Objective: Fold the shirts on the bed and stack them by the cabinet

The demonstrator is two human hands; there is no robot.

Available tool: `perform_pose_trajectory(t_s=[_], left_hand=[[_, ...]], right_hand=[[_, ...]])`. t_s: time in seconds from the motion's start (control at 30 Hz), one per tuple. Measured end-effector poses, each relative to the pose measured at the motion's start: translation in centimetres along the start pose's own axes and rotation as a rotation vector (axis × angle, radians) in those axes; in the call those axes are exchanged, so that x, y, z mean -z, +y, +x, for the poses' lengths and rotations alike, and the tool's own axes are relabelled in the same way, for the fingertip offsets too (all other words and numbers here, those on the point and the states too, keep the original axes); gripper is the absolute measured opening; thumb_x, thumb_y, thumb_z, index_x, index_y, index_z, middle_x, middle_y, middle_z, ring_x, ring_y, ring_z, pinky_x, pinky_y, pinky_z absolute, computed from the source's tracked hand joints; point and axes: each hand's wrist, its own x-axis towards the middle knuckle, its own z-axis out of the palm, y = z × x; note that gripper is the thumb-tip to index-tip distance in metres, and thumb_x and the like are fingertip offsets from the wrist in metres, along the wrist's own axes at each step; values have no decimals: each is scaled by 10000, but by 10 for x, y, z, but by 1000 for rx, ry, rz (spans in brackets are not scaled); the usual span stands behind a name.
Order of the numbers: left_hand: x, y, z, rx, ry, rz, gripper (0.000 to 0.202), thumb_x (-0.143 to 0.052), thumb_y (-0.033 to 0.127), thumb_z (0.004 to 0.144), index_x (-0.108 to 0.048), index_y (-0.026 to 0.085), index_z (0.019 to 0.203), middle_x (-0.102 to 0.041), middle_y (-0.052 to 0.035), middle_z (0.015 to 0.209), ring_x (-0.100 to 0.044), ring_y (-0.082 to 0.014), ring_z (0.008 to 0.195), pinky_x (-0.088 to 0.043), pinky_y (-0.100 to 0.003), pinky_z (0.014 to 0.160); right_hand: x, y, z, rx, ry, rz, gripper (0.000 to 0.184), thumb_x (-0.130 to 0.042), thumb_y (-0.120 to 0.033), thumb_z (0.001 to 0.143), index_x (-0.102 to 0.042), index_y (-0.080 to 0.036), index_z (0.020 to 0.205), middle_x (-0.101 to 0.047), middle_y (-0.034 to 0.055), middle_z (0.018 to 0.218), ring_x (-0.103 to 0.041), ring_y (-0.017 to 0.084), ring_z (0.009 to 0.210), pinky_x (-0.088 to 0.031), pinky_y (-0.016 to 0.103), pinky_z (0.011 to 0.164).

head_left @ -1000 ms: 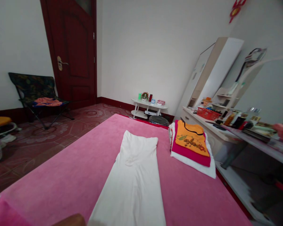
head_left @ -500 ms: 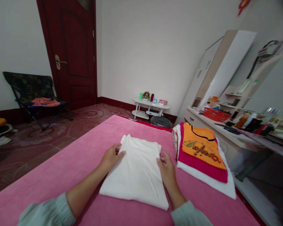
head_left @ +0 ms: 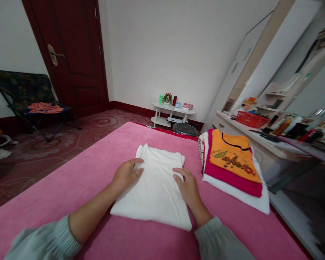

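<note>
A folded white garment point(head_left: 157, 195) lies flat on the pink bedcover point(head_left: 78, 180), with small creases down its right half. My left hand point(head_left: 126, 176) rests on its left edge near the far end, thumb and fingers apart. On the opposite edge is my right hand point(head_left: 188, 183), its fingertips touching the top of the cloth and its thumb spread from them. Neither hand grips the fabric. To the right sits a pile of folded clothes, topped by an orange shirt point(head_left: 233, 153) with lettering over a magenta garment point(head_left: 230, 179) and white ones.
Along the right side stands a white dressing table point(head_left: 226, 124) bearing a red basket point(head_left: 251, 119) and several bottles. A low white stand point(head_left: 173, 108) is beyond the bed's far edge. At left, a folding chair point(head_left: 21, 90) stands near a dark red door point(head_left: 70, 54).
Both hands have moved inward from the garment's side edges onto its top surface. The view has tipped slightly downward, and the white garment stays flat on the bedcover.
</note>
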Motion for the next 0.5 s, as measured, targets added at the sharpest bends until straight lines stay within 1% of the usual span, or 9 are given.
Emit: perform_pose_trajectory(t_s=[0.1, 0.17, 0.23, 0.3, 0.37, 0.4, 0.43, 0.5], left_hand=[[6, 0, -4, 33, -29, -44, 414, -610, 340, 746, -659, 215, 1138, -668, -14, 811, -594, -175, 715, -421, -251, 674], [13, -1, -12, 34, -66, -122, 423, -617, 375, 730, -670, 197, 1110, -635, 0, 739, -570, -166, 670, -401, -239, 626], [20, -1, -27, 24, -136, -228, 428, -620, 414, 717, -682, 179, 1068, -603, 9, 700, -538, -155, 630, -377, -230, 581], [27, 0, -46, 28, -218, -320, 438, -641, 434, 690, -688, 171, 1037, -570, 22, 668, -494, -139, 586, -345, -219, 540], [34, 4, -62, 40, -279, -384, 452, -676, 427, 653, -691, 169, 1023, -547, 34, 655, -447, -118, 552, -315, -208, 515], [38, 8, -68, 43, -291, -413, 457, -691, 419, 637, -693, 166, 1018, -548, 34, 663, -434, -111, 547, -309, -205, 511], [41, 13, -72, 41, -293, -444, 461, -700, 410, 628, -693, 160, 1015, -565, 27, 689, -438, -109, 556, -314, -204, 516], [50, 26, -75, 28, -257, -510, 467, -703, 402, 630, -687, 149, 1023, -610, -1, 771, -476, -119, 602, -349, -209, 547]], right_hand=[[2, -2, -2, 3, 11, 66, 250, -547, -288, 806, -715, -206, 972, -687, 70, 993, -622, 225, 942, -469, 353, 864], [7, -4, -8, -37, 13, 134, 262, -563, -325, 794, -719, -192, 958, -704, 78, 976, -632, 227, 891, -488, 351, 813], [13, -9, -19, -111, -23, 207, 296, -595, -361, 769, -718, -176, 964, -717, 87, 970, -642, 228, 840, -505, 345, 753], [20, -16, -33, -185, -93, 270, 338, -643, -375, 726, -714, -167, 982, -725, 87, 956, -652, 228, 809, -516, 334, 699], [28, -25, -45, -234, -163, 312, 384, -695, -348, 662, -713, -165, 998, -728, 82, 935, -658, 231, 795, -520, 323, 657], [31, -32, -48, -251, -185, 328, 408, -712, -326, 630, -712, -161, 1003, -728, 82, 923, -659, 231, 783, -519, 319, 639], [35, -39, -50, -264, -196, 345, 431, -719, -306, 606, -710, -155, 1010, -728, 85, 919, -658, 230, 773, -518, 317, 627], [43, -56, -49, -291, -186, 386, 460, -718, -286, 584, -704, -136, 1020, -725, 98, 925, -657, 225, 763, -515, 314, 623]])
